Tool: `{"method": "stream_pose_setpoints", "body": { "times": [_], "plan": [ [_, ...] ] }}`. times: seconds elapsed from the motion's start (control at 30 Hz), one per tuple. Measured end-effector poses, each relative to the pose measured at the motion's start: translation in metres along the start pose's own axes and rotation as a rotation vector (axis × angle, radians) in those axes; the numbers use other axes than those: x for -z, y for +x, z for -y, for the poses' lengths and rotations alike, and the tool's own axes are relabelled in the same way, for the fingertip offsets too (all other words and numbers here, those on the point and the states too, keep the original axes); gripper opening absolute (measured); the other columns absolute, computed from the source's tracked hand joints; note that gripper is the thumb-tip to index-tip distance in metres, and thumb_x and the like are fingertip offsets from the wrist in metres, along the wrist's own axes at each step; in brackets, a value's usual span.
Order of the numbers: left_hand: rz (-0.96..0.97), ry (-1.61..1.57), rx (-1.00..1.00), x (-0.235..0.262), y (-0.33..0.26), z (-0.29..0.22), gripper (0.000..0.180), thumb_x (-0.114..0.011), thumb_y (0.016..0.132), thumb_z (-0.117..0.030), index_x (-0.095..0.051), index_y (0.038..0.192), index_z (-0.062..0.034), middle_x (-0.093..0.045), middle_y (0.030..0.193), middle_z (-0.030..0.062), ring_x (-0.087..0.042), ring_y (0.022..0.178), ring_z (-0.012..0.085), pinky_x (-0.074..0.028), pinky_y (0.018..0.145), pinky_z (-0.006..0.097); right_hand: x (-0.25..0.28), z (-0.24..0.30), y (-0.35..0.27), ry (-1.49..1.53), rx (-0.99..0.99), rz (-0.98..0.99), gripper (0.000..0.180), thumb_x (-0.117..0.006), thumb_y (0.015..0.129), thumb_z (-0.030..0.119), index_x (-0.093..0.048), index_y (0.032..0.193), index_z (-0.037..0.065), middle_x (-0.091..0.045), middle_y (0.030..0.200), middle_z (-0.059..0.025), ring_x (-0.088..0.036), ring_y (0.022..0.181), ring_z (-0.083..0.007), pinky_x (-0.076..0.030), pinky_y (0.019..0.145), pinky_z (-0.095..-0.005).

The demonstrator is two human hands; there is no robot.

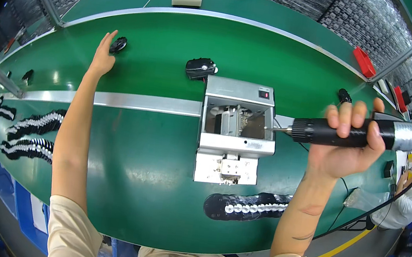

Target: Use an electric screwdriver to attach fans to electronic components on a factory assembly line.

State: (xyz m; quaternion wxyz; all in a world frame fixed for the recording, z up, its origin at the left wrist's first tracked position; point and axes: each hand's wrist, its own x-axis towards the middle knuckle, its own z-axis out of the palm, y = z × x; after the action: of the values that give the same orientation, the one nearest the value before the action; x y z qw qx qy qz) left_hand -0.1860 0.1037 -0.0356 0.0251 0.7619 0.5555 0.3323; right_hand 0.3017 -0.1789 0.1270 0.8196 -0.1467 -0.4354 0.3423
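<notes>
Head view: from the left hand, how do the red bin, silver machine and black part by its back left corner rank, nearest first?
1. Black part: right of the left hand.
2. Silver machine: centre.
3. Red bin: far right, back.

the machine [235,144] stands left of the right hand [346,141].

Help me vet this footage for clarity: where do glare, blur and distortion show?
Head view: the far metal rail bows from fisheye distortion, and the picture's rim falls into black; head view: glare spots mark the green surface at left; head view: the right hand looks slightly blurred in places.
</notes>
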Motion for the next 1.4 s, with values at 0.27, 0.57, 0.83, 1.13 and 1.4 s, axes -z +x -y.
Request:
{"method": "stream_pose_setpoints", "body": {
  "times": [0.27, 0.57, 0.83, 1.13, 1.4],
  "plan": [
    [0.494, 0.192, -0.041, -0.003, 0.042, -0.038, 0.084, -0.045, 0.066, 0.02, -0.046, 0.142, -0.0164, -0.034, 0.154, 0.0153, -0.038, 0.137, 0.036, -0.034, 0.114, 0.039, -0.013, 0.009, -0.008, -0.101, 0.076, 0.061, 0.048, -0.055, 0.086, 0.02, -0.045, 0.131, 0.003, -0.046, 0.081, -0.0038, -0.043, 0.059, -0.0114, -0.037, 0.058, -0.0285],
    [0.446, 0.348, -0.184, 0.028, 0.034, -0.084, 0.061, -0.068, 0.064, -0.002, -0.061, 0.125, -0.0061, -0.06, 0.113, 0.0185, -0.058, 0.106, 0.0384, -0.049, 0.095, 0.042, -0.007, 0.061, -0.049, -0.157, 0.053, 0.13, 0.051, -0.06, 0.086, 0.017, -0.039, 0.131, 0.002, -0.049, 0.082, -0.0062, -0.051, 0.056, -0.0162, -0.042, 0.055, -0.0308],
    [0.625, -0.107, -0.39, 0.111, -0.113, -0.241, 0.066, -0.073, 0.059, -0.006, -0.062, 0.124, -0.0059, -0.057, 0.1, 0.0148, -0.06, 0.093, 0.033, -0.053, 0.083, 0.039, 0.029, 0.057, -0.094, -0.445, -0.071, 0.082, 0.05, -0.066, 0.081, 0.015, -0.044, 0.124, 0.003, -0.049, 0.074, -0.0052, -0.047, 0.047, -0.0134, -0.043, 0.048, -0.0296],
    [0.481, -0.663, -0.478, 0.046, -0.263, -0.321, 0.022, -0.079, 0.068, -0.006, -0.071, 0.088, -0.0075, -0.058, 0.118, 0.0144, -0.061, 0.113, 0.0366, -0.055, 0.092, 0.043, 0.015, 0.049, -0.105, -0.325, -0.182, 0.15, 0.052, -0.069, 0.083, 0.015, -0.041, 0.125, 0.003, -0.052, 0.076, -0.0056, -0.051, 0.051, -0.0146, -0.045, 0.049, -0.0296],
    [0.5, -0.692, -0.583, 0.012, -0.266, -0.338, 0.027, -0.077, 0.068, -0.005, -0.074, 0.093, -0.0111, -0.058, 0.116, 0.0097, -0.059, 0.116, 0.0354, -0.054, 0.09, 0.044, 0.02, 0.05, -0.109, -0.38, -0.239, 0.11, 0.053, -0.07, 0.08, 0.017, -0.04, 0.122, 0.004, -0.052, 0.076, -0.0051, -0.05, 0.051, -0.0141, -0.045, 0.051, -0.0296]
  ]
}}
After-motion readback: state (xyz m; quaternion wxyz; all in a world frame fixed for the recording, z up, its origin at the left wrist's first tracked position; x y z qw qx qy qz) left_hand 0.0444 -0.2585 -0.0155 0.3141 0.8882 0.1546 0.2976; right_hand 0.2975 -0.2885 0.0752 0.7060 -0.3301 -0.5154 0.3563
